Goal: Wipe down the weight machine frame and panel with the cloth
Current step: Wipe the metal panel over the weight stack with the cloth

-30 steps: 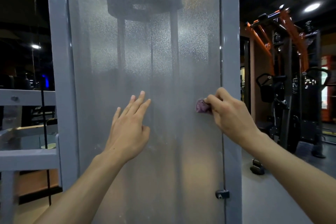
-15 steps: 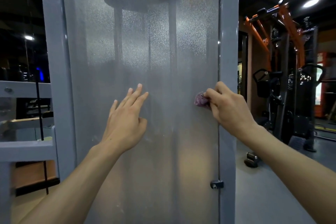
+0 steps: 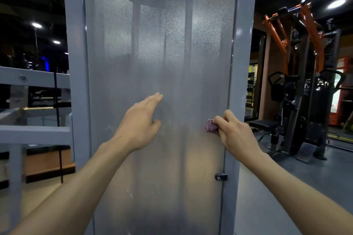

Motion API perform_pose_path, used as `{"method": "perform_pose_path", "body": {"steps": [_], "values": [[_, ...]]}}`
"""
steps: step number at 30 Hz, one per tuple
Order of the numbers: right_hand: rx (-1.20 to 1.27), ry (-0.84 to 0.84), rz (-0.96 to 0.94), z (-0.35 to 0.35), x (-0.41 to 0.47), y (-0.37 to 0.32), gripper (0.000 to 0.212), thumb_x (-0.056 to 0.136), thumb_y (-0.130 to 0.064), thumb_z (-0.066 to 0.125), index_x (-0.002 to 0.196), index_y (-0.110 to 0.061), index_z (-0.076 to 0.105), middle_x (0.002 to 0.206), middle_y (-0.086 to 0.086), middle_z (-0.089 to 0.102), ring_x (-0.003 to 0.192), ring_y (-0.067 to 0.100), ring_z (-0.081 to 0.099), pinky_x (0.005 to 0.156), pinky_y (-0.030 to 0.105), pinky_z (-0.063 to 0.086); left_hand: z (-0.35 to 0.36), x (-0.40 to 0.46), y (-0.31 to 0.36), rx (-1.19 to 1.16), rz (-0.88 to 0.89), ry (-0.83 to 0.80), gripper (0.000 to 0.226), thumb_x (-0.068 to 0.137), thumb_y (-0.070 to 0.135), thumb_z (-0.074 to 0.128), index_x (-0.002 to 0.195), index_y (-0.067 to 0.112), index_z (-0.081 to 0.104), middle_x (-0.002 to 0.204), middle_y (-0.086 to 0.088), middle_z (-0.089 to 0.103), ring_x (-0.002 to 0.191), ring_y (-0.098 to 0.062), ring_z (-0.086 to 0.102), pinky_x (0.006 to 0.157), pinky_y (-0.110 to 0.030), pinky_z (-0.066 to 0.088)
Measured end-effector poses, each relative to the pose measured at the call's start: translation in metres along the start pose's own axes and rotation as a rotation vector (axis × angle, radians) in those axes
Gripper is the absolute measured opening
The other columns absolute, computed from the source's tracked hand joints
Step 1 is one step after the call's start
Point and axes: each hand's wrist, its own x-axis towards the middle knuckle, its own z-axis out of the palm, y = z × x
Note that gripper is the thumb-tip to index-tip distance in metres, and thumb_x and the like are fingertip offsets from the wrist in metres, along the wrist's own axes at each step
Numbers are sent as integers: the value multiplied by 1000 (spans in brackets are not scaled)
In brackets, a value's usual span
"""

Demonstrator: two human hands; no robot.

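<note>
A tall frosted translucent panel (image 3: 152, 53) fills the middle of the view, set between two grey frame posts, the left post (image 3: 76, 63) and the right post (image 3: 242, 63). The weight stack and guide rods show dimly behind it. My left hand (image 3: 139, 120) lies flat against the panel with straight fingers pointing up and right. My right hand (image 3: 233, 133) grips a small bunched purple cloth (image 3: 210, 125) and presses it on the panel close to the right post. Most of the cloth is hidden in the fist.
A black panel clip (image 3: 221, 177) sits low on the right post. Grey frame bars (image 3: 34, 131) and a cable stand to the left. An orange and black gym machine (image 3: 305, 82) with a bench stands at the right on grey floor.
The view has shifted, so the panel's top clips are out of frame. My right hand with the cloth has slid down along the panel's right edge. My left hand stays flat on the panel.
</note>
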Motion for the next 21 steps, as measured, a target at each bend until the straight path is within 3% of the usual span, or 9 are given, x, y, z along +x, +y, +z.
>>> {"method": "perform_pose_path", "body": {"steps": [7, 11, 17, 21], "values": [[81, -82, 16, -13, -1, -1, 12, 95, -25, 64, 101, -18, 58, 99, -1, 46, 70, 27, 57, 62, 43, 54, 64, -83, -5, -150, 15, -114, 74, 87, 8, 51, 158, 23, 35, 163, 12, 28, 153, -5, 19, 123, -18, 10], [54, -74, -20, -22, 13, 4, 7, 93, -20, 64, 97, -15, 61, 96, 0, 48, 72, 26, 57, 64, 43, 54, 99, -108, -7, -190, -32, -121, 76, 81, 18, 42, 157, 27, 34, 160, 24, 17, 150, 5, 10, 127, -29, 15], [8, 24, -47, -31, 33, 8, 5, 92, -13, 65, 94, -10, 61, 96, 4, 52, 71, 27, 55, 60, 36, 48, 142, -119, -9, -228, -35, -101, 81, 79, 18, 45, 157, 35, 28, 162, 27, 15, 150, 12, 5, 126, -26, 12], [-10, -18, -71, -11, 8, 8, 10, 88, -17, 58, 91, -7, 59, 92, 7, 52, 66, 33, 55, 55, 34, 44, 168, -129, -16, -245, -39, -70, 87, 73, 9, 52, 157, 27, 36, 165, 21, 20, 153, 2, 12, 123, -27, 13]]}}
